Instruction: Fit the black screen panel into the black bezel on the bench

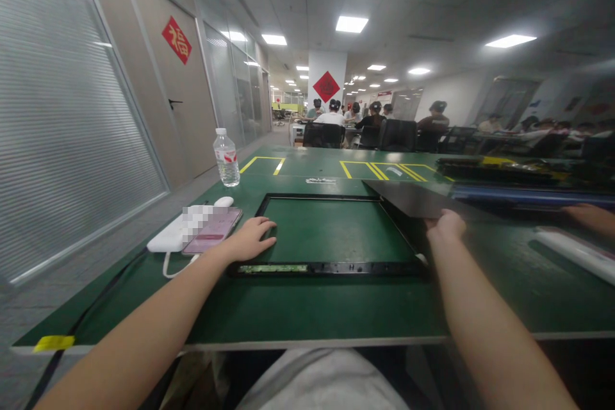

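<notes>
A black rectangular frame (pixel 331 266) lies flat on the green table (pixel 312 314) in front of me. My left hand (pixel 252 238) rests palm down on the frame's left edge, fingers spread flat. My right hand (pixel 446 226) grips the near edge of a dark flat panel (pixel 408 197), which is tilted up over the frame's right side. The fingers curl under the panel and are partly hidden.
A phone (pixel 213 230) lies on a white power bank (pixel 173 237) with a cable at the left. A water bottle (pixel 226 157) stands behind them. Dark trays (pixel 494 170) are stacked at the right. Another person's arm (pixel 590 216) reaches in. People sit at desks behind.
</notes>
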`<state>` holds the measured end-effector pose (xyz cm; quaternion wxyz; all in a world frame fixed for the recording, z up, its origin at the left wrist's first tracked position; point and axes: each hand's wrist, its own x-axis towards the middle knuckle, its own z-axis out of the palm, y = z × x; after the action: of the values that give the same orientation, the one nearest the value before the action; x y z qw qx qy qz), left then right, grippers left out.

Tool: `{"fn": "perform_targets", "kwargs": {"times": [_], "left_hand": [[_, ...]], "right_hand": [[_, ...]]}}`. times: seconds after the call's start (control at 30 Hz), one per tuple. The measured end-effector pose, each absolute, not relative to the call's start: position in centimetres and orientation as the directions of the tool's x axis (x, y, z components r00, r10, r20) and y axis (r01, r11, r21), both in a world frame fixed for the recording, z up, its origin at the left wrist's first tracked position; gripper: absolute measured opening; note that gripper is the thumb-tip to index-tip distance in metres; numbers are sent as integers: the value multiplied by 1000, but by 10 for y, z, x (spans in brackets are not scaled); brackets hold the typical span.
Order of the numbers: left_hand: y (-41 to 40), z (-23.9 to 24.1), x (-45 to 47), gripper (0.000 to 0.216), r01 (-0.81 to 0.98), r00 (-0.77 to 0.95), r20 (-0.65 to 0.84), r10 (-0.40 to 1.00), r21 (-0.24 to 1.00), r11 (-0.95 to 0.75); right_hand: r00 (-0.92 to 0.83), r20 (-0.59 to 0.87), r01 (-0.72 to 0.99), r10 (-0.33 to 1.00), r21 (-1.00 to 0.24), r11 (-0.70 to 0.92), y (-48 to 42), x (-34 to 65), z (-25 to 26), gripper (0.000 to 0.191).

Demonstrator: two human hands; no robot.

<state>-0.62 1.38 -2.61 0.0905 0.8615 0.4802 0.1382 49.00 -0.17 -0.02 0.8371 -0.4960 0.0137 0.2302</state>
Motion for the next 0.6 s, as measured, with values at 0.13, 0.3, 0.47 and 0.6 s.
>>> {"fn": "perform_targets", "kwargs": {"times": [0.13, 0.3, 0.47, 0.6], "left_hand": [[15, -26, -7, 64, 788, 502, 161, 850, 320, -526], [15, -26, -7, 65, 780, 507, 168, 845, 328, -533], [13, -25, -7, 65, 779, 522, 167, 837, 306, -547], [14, -26, -9, 64, 751, 511, 201, 836, 368, -548]], "right_hand": [[893, -247, -394, 377, -833, 388, 1, 492, -6, 33], [887, -264, -404, 378, -842, 358, 3, 497, -12, 35], [888, -338, -431, 313, -850, 303, 3, 505, -22, 38], [872, -390, -477, 297, -815, 330, 4, 512, -27, 40]]}}
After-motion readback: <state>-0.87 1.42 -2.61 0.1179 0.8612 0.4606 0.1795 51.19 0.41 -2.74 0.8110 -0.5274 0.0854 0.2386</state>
